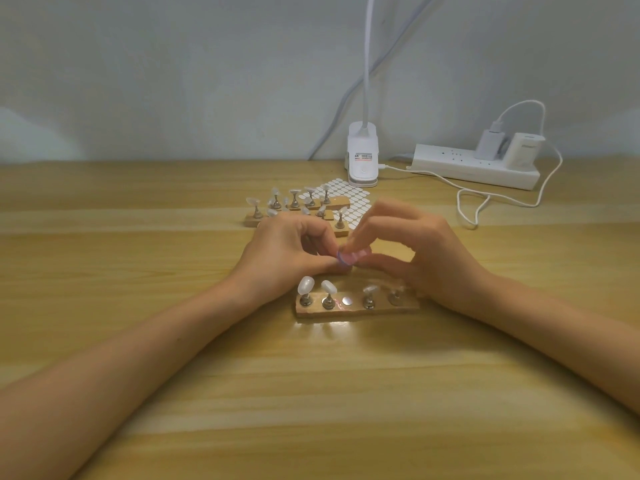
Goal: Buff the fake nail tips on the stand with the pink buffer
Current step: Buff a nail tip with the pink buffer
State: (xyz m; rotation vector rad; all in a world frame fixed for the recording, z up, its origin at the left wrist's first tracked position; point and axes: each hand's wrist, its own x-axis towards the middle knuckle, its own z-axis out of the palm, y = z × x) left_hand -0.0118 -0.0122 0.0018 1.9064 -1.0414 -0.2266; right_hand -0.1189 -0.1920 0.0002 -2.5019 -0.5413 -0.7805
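Wooden stand point(381, 309): carried nail tips point(306, 284), one slot point(347, 301) bare | pinched pink buffer point(350, 257) in right hand point(415, 252) just behind it | couldn't tell grip of left hand point(287, 251) | looked mid-job, plenty left tbh

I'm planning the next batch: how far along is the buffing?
Done: nothing tells; the tips look alike. In hand: the right hand pinches the pink buffer against something the left hand holds, probably the holder missing from the near stand's bare middle spot. Left: perhaps that stand's four standing tips, and the stands behind.
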